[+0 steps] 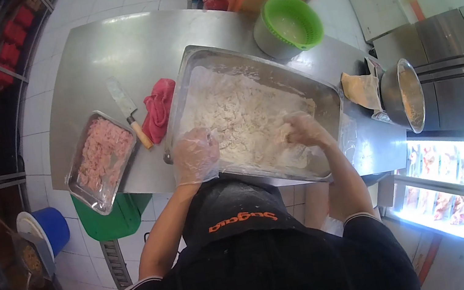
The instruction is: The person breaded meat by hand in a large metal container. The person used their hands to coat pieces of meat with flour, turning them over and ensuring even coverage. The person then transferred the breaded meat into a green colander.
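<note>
A large metal tray (178,102) full of white flour and floured pieces (245,111) lies in front of me on the steel table. My left hand (196,154), in a clear plastic glove, is closed over the tray's near left corner; what its fingers hold, if anything, is hidden. Inside the tray's right part, my right hand (306,130) is dusted with flour, its fingers curled together down at the flour. I cannot make out what is in them. Left of the tray sits a smaller metal tray (93,202) of raw pink meat pieces (104,152).
A knife (128,110) with a wooden handle and a red cloth (159,111) lie between the trays. At the far right stands a pot with a green basket (294,22). A metal bowl (411,94) is to the right. The steel table (121,46) has a near edge before me.
</note>
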`<state>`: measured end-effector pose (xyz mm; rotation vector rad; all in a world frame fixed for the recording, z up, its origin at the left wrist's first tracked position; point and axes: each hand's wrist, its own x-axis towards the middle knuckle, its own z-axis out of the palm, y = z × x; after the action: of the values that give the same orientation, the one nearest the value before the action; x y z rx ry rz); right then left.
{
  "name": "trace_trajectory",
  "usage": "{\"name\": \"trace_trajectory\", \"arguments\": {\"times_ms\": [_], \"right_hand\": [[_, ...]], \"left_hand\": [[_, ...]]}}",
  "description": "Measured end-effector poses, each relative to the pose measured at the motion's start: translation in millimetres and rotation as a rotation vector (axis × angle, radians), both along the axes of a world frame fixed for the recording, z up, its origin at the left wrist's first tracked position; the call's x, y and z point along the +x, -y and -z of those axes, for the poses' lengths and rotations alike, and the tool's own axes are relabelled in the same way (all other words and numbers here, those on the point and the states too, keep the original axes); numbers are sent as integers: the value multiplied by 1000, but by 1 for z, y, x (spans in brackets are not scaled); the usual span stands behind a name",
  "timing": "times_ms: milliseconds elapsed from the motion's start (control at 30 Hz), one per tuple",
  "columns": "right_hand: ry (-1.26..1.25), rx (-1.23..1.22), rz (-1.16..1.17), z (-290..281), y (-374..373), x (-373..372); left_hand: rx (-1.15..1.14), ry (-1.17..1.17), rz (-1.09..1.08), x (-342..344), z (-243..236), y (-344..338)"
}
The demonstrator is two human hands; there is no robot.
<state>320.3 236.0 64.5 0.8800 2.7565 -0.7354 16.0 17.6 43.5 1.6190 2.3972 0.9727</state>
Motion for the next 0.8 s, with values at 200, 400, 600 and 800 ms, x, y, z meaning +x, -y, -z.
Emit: {"name": "trace_trajectory", "arguments": {"times_ms": [200,400,600,800], "right_hand": [[-112,300,389,-9,-44,49],[-128,524,202,76,-29,6],[-134,65,-52,126,23,-3],[180,-216,95,28,19,4]], "left_hand": [[-30,1,14,2,-5,-1],[-22,-3,24,3,-9,-1],[40,-11,0,4,-4,-1],[-45,-102,-23,4,-2,-2]]}}
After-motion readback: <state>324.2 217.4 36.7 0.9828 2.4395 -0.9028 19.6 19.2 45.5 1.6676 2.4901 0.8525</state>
